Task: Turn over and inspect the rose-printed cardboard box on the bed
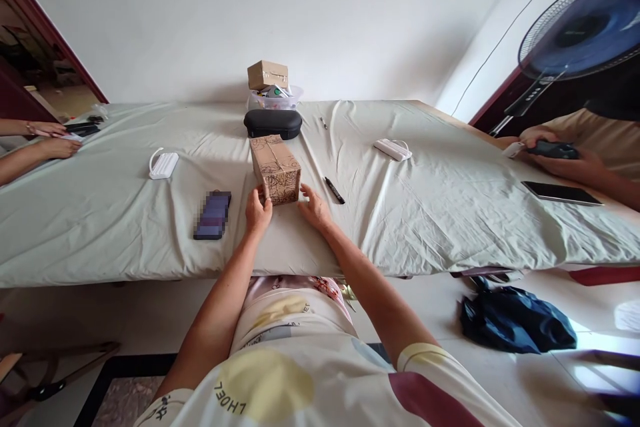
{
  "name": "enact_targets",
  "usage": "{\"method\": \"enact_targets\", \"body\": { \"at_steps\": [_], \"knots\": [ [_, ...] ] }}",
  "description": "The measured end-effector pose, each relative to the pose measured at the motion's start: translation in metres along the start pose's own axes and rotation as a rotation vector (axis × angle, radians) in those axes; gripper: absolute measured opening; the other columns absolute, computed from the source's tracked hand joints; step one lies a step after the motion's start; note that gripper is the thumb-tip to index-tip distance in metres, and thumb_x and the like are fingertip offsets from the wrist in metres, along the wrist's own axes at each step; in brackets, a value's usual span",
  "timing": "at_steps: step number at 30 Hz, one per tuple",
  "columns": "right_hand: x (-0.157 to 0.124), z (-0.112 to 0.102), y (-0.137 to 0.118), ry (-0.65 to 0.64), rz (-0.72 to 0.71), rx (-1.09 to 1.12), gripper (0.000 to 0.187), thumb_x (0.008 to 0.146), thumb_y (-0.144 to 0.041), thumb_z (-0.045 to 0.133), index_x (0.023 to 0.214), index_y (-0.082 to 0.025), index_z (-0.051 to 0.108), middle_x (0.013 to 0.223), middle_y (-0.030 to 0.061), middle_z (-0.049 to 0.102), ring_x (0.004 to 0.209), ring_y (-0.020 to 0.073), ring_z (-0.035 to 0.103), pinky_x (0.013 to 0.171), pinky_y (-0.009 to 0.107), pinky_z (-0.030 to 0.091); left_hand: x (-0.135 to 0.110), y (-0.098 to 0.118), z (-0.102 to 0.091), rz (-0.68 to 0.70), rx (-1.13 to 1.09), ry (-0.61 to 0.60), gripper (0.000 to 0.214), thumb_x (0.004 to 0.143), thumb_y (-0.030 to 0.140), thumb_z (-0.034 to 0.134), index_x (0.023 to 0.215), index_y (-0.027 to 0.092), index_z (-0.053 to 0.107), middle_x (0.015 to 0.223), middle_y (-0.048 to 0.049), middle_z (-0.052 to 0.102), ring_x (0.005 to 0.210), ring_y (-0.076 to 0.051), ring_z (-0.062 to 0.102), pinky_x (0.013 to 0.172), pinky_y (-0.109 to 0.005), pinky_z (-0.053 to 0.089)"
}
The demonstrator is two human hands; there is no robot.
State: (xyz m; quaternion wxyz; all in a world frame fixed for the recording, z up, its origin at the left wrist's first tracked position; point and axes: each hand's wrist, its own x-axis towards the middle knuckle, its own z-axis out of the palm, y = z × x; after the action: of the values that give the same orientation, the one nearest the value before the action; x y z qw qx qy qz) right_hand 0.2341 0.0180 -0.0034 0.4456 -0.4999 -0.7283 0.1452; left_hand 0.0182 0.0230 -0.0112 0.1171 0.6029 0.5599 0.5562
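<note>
A long brown cardboard box (274,165) with drawn patterns lies on the cloth-covered table (125,227), its near end facing me. My left hand (258,211) grips the near left corner of the box, thumb on its end face. My right hand (314,207) rests at the near right corner, fingers stretched along the cloth and touching the box's side. A black pen (334,190) lies just right of my right hand. A dark phone (213,214) lies to the left of my left hand.
Behind the box sit a black case (273,123), a clear tub (275,100) and a small cardboard box (268,73). White pouches (163,164) (393,149) lie left and right. Other people's hands (53,139) (555,155) work at both sides. A tablet (561,193) lies right; a fan (580,27) stands behind.
</note>
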Motion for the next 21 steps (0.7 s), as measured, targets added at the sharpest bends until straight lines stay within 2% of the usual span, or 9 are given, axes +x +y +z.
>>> {"method": "enact_targets", "body": {
  "at_steps": [3, 7, 9, 11, 14, 17, 19, 21],
  "knots": [
    [0.000, -0.002, -0.001, -0.029, -0.036, 0.009, 0.055, 0.086, -0.030, 0.066, 0.139, -0.025, 0.057, 0.123, 0.0099, 0.073, 0.103, 0.0252, 0.072, 0.094, 0.045, 0.061, 0.001, 0.000, 0.000, -0.008, -0.010, -0.051, 0.029, 0.085, 0.022, 0.060, 0.114, 0.021, 0.059, 0.115, -0.0134, 0.075, 0.111, -0.029, 0.072, 0.101, -0.043, 0.057],
    [0.001, -0.010, -0.007, 0.138, -0.031, -0.012, 0.035, 0.091, -0.033, 0.063, 0.125, -0.024, 0.063, 0.108, 0.0077, 0.072, 0.098, 0.0237, 0.071, 0.093, 0.044, 0.060, 0.001, 0.007, -0.003, -0.036, -0.026, -0.180, 0.009, 0.087, 0.020, 0.061, 0.093, 0.024, 0.056, 0.098, -0.0088, 0.077, 0.095, -0.026, 0.074, 0.089, -0.037, 0.058],
    [0.001, -0.013, -0.010, 0.205, -0.045, -0.026, 0.031, 0.094, -0.036, 0.061, 0.122, -0.025, 0.065, 0.108, 0.0080, 0.070, 0.101, 0.0241, 0.070, 0.094, 0.044, 0.059, 0.000, 0.010, -0.005, -0.048, -0.017, -0.225, 0.010, 0.086, 0.022, 0.064, 0.087, 0.024, 0.054, 0.091, -0.0060, 0.075, 0.089, -0.024, 0.073, 0.085, -0.035, 0.056],
    [0.002, -0.015, -0.011, 0.230, -0.031, -0.043, 0.034, 0.095, -0.043, 0.062, 0.124, -0.025, 0.066, 0.116, 0.0100, 0.070, 0.107, 0.0261, 0.069, 0.093, 0.044, 0.059, 0.000, 0.013, -0.006, -0.071, -0.013, -0.239, 0.013, 0.086, 0.023, 0.065, 0.083, 0.025, 0.052, 0.085, -0.0037, 0.074, 0.084, -0.023, 0.072, 0.083, -0.033, 0.054],
    [0.002, -0.015, -0.012, 0.172, 0.093, -0.072, 0.052, 0.095, -0.055, 0.062, 0.138, -0.025, 0.062, 0.126, 0.0128, 0.070, 0.104, 0.0277, 0.072, 0.089, 0.044, 0.061, 0.000, 0.014, -0.008, -0.118, -0.044, -0.241, 0.016, 0.087, 0.024, 0.065, 0.081, 0.025, 0.051, 0.078, -0.0012, 0.071, 0.081, -0.022, 0.072, 0.081, -0.032, 0.053],
    [-0.001, -0.017, -0.014, 0.011, 0.186, -0.079, 0.071, 0.096, -0.061, 0.060, 0.156, -0.025, 0.049, 0.118, 0.0115, 0.076, 0.093, 0.0277, 0.075, 0.087, 0.043, 0.061, 0.001, 0.013, -0.008, -0.159, -0.117, -0.254, 0.016, 0.087, 0.025, 0.065, 0.080, 0.025, 0.050, 0.075, 0.0001, 0.070, 0.078, -0.021, 0.073, 0.077, -0.031, 0.053],
    [-0.002, -0.018, -0.017, -0.048, 0.156, -0.068, 0.077, 0.098, -0.062, 0.056, 0.163, -0.024, 0.039, 0.125, 0.0121, 0.075, 0.103, 0.0304, 0.075, 0.092, 0.043, 0.061, 0.001, 0.012, -0.008, -0.182, -0.169, -0.280, 0.016, 0.087, 0.025, 0.065, 0.080, 0.024, 0.051, 0.075, 0.0002, 0.071, 0.075, -0.021, 0.074, 0.074, -0.030, 0.054],
    [-0.003, -0.019, -0.019, -0.044, 0.115, -0.062, 0.078, 0.100, -0.062, 0.052, 0.166, -0.024, 0.034, 0.143, 0.0127, 0.068, 0.116, 0.0318, 0.073, 0.097, 0.042, 0.059, 0.001, 0.011, -0.009, -0.180, -0.176, -0.295, 0.016, 0.086, 0.025, 0.068, 0.080, 0.023, 0.053, 0.075, -0.0002, 0.071, 0.074, -0.020, 0.074, 0.073, -0.029, 0.054]
  ]
}}
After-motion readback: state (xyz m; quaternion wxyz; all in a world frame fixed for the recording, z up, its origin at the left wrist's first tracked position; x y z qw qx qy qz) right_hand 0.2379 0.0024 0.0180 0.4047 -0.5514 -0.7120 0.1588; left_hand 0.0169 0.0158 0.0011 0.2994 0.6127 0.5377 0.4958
